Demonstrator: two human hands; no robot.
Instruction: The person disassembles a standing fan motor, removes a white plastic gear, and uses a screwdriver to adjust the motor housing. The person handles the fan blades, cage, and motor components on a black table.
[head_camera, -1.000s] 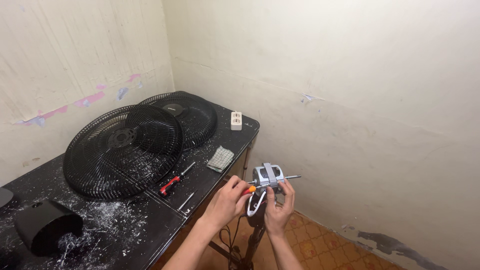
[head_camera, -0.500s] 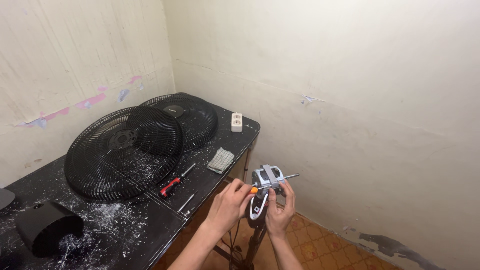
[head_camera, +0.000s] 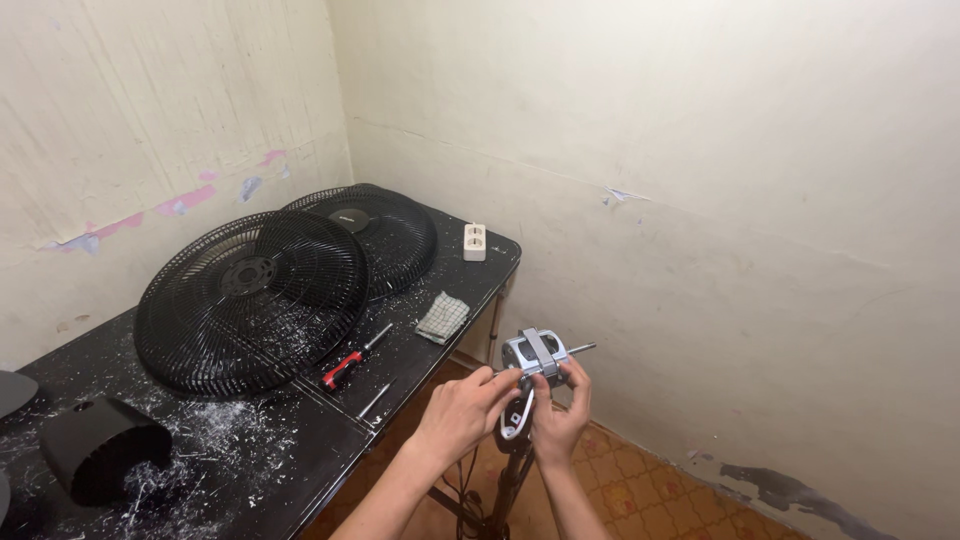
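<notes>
A grey metal fan motor (head_camera: 535, 352) sits atop a dark stand pole (head_camera: 512, 480) beside the table, its shaft pointing right. My left hand (head_camera: 462, 410) is closed at the motor's front lower edge, and a thin metal tool tip pokes out of its fingers against the motor. The tool's handle is hidden in the hand. My right hand (head_camera: 562, 415) grips the motor from below and from the right. A white cable loop (head_camera: 515, 422) hangs between both hands.
On the black table (head_camera: 300, 470) to the left lie two black fan grilles (head_camera: 255, 300), a red-handled screwdriver (head_camera: 345, 368), a thin screwdriver (head_camera: 375, 400), a checked cloth (head_camera: 442, 317), a white socket block (head_camera: 474, 241), a black cylindrical housing (head_camera: 100, 460) and white debris. Walls close in behind and to the right.
The orange handle that showed between my hands earlier is now covered by my left hand. Both hands stay on the motor with only a slight shift.
</notes>
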